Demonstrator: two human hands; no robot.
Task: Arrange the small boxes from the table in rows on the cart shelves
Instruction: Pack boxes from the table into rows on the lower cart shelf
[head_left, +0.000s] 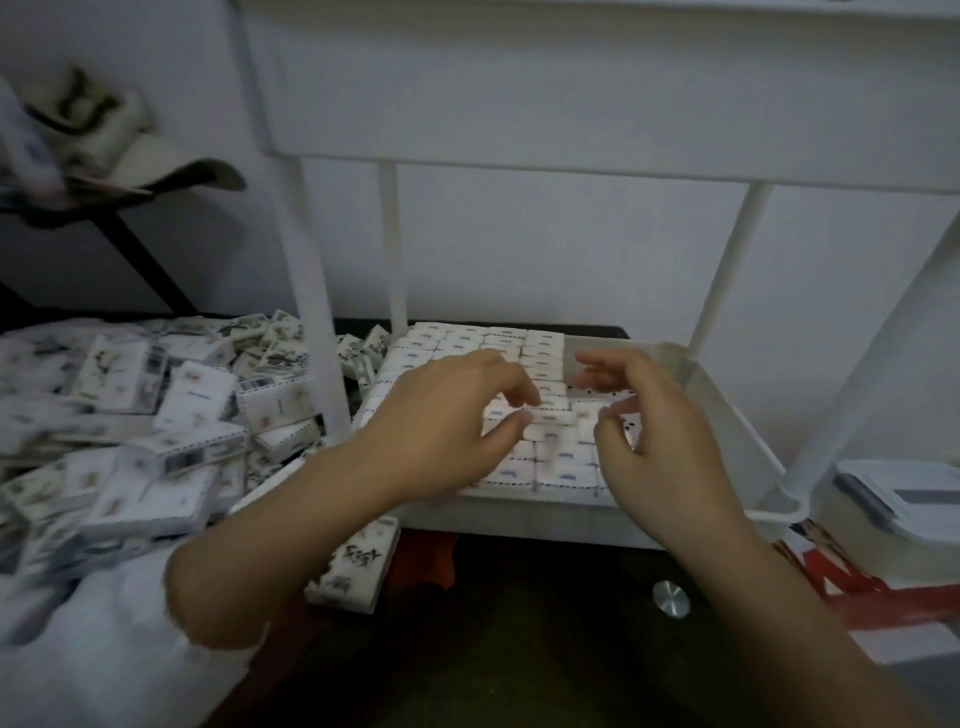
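Small white boxes stand in tight rows (467, 343) on the lower cart shelf (727, 410), filling its left and middle part. My left hand (447, 415) reaches over the rows and pinches one small box (553, 417) between thumb and forefinger; that box sits slightly askew on top of the rows. My right hand (654, 431) hovers just to the right of it with fingers loosely curled and nothing in them. A big loose pile of the same boxes (156, 410) lies on the table at the left.
White cart posts (311, 291) stand between pile and shelf, and the upper shelf (519, 104) hangs overhead. One box (358, 566) lies below the shelf's front edge. At the right stands a lidded plastic container (904, 499); a metal disc (670, 600) lies on the dark floor.
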